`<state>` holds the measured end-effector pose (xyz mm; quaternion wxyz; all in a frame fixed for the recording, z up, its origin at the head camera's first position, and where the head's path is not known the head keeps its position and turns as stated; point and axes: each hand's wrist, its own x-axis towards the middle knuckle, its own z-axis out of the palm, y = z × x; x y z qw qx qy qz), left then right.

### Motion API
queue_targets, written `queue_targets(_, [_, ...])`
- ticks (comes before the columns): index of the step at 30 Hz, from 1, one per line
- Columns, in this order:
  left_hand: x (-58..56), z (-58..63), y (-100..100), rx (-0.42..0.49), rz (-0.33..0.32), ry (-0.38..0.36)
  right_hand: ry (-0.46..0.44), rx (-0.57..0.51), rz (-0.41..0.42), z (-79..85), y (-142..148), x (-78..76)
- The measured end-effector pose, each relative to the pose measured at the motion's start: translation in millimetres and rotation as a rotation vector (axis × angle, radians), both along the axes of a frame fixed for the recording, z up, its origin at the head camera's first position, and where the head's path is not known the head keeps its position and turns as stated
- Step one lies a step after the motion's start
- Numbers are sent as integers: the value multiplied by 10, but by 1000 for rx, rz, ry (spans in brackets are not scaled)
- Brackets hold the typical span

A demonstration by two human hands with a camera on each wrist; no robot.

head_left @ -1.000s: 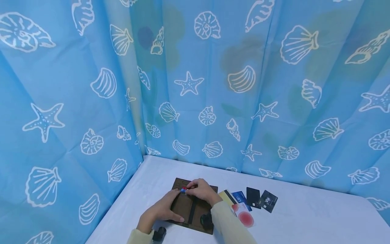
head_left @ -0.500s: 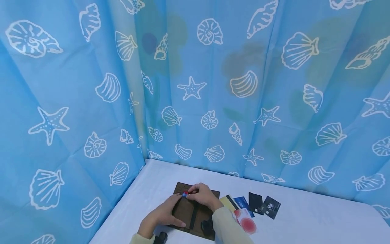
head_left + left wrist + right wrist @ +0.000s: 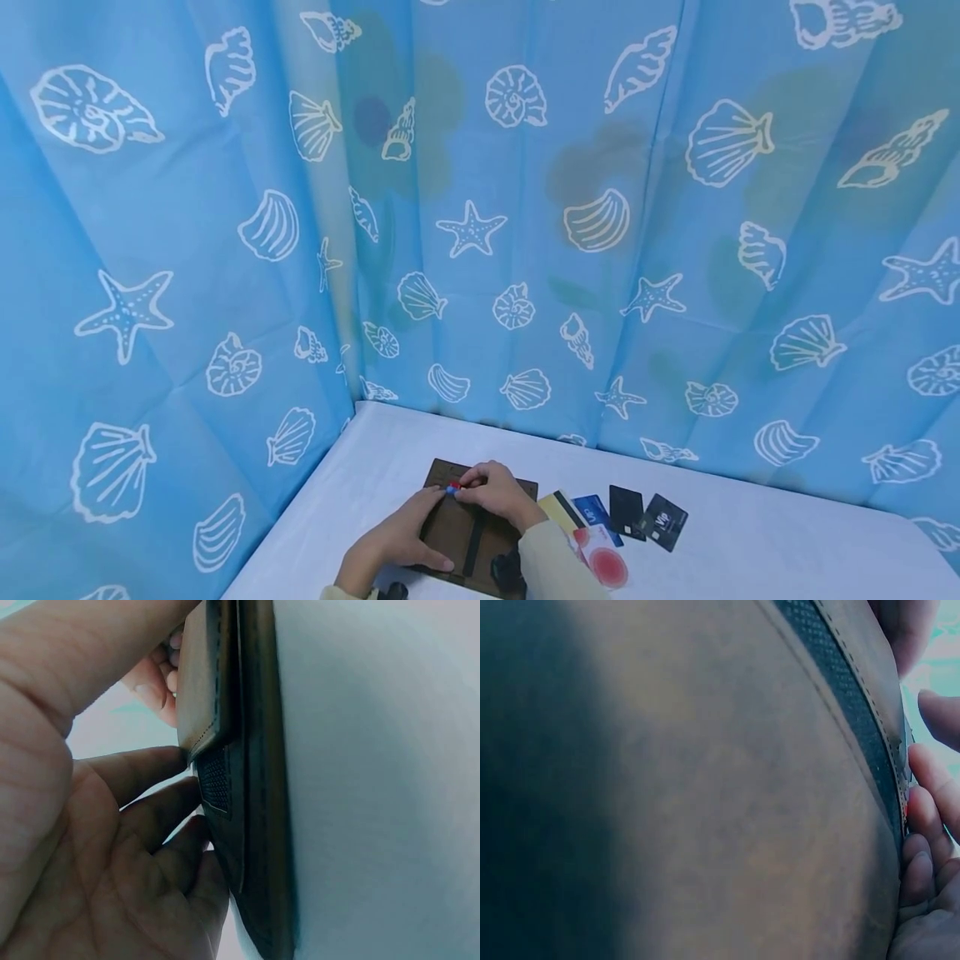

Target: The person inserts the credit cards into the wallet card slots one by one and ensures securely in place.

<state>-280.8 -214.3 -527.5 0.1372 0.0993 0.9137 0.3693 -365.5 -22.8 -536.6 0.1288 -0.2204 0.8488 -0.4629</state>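
A brown leather wallet (image 3: 452, 529) with stitched edges and a dark band across its middle lies open on the white table. My left hand (image 3: 401, 533) rests on its left part, thumb stretched toward the near edge. In the left wrist view, the left fingers (image 3: 150, 769) touch the wallet's edge, fairly straight. Near the wallet's far side, my right hand (image 3: 497, 493) pinches what looks like a red-and-blue card (image 3: 453, 487). Only a small patch of it shows; the fingers hide the rest. The right wrist view shows the wallet's leather (image 3: 720, 795) close up, with curled fingers (image 3: 922, 817) beyond.
Several cards lie right of the wallet: a yellow card (image 3: 559, 508), a blue card (image 3: 597, 518), a white-and-red card (image 3: 604, 562) and two black cards, one marked Vip (image 3: 663, 522). A blue seashell curtain (image 3: 525, 250) hangs along the table's back and left edges.
The head view has shifted a little, so everything sits slightly lower in it. Both hands keep their places on the wallet, and the red-and-blue patch shows no clear movement.
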Motion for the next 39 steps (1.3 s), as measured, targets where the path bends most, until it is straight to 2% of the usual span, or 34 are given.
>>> queue_targets(4, [2,5,6,-14,1,1,-4,21,14,9,1,-25])
queue_targets(12, [14,0,21,-31,11,-6,64,114,59,115,72,1])
queue_targets(16, [14,-18,20,-27,21,0,81,124,68,222,231,25])
queue_targets(22, [31,-39,17,-20,32,4,32,130,59,292,588,8])
queue_targets(30, [27,-3,20,-21,32,18,59,175,-27,315,1059,-61])
queue_targets(39, [15,-33,54,6,26,17,59,240,-238,354,1727,-109])
